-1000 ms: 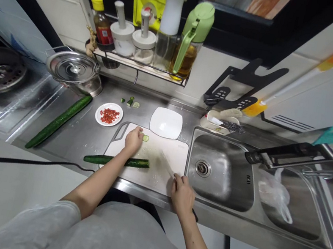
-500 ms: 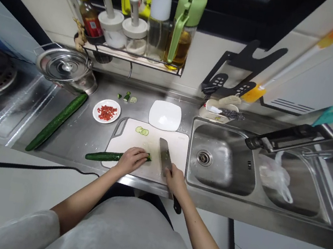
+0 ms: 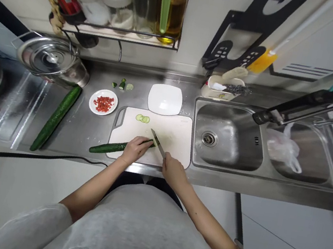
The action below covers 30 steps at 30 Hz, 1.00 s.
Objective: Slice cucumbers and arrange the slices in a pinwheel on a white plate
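On the white cutting board (image 3: 179, 144) lies a cucumber (image 3: 107, 147), its left part reaching past the board's edge. My left hand (image 3: 135, 149) is closed over it near its right end, fingers bent. My right hand (image 3: 174, 170) grips the handle of a kitchen knife (image 3: 159, 144), which hides most of the handle. The blade stands on edge at the cucumber's right end, close to my left fingertips. A few cucumber slices (image 3: 142, 118) rest near the board's far edge.
A white square plate (image 3: 165, 98) stands behind the board. To its left are a round plate (image 3: 91, 105) of chopped red pieces and several cucumber scraps (image 3: 122, 85). A second cucumber (image 3: 56, 118) lies at left, near a steel pot (image 3: 80, 75). The sink (image 3: 228, 142) is right.
The knife has moved left to the cucumber's end, and its blade has turned from lying tilted to standing on edge. My left hand still holds the cucumber. The view has tipped downward.
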Each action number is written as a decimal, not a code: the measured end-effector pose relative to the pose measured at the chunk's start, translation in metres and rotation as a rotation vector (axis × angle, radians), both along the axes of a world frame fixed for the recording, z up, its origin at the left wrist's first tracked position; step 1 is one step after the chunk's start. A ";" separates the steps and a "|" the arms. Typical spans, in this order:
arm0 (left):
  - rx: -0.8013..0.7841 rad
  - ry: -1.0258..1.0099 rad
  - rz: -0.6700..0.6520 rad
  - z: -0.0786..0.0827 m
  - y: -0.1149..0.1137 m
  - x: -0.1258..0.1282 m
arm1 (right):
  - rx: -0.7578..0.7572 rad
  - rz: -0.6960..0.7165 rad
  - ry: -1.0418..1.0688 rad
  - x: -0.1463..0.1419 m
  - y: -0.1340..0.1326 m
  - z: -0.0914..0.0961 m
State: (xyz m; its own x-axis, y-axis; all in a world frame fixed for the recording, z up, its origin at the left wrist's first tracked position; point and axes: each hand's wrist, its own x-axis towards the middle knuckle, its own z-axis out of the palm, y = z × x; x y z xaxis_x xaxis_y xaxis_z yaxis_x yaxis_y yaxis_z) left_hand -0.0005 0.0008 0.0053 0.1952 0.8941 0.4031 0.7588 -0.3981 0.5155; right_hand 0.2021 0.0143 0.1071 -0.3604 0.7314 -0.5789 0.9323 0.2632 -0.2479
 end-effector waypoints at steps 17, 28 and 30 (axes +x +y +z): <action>-0.047 0.013 0.031 0.000 -0.001 0.003 | 0.023 0.073 -0.051 -0.007 -0.011 0.005; -0.026 0.079 0.030 0.004 0.000 0.004 | 0.080 0.095 -0.058 -0.014 -0.018 0.000; -0.027 0.082 0.026 0.004 0.001 0.004 | 0.091 0.095 -0.055 -0.014 -0.018 -0.001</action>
State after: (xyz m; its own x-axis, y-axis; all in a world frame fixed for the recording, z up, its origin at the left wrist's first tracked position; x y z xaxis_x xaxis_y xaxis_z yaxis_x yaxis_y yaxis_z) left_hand 0.0036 0.0018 0.0090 0.2033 0.9097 0.3622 0.8089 -0.3645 0.4614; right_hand 0.1882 -0.0040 0.1064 -0.3996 0.7460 -0.5327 0.9139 0.3696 -0.1678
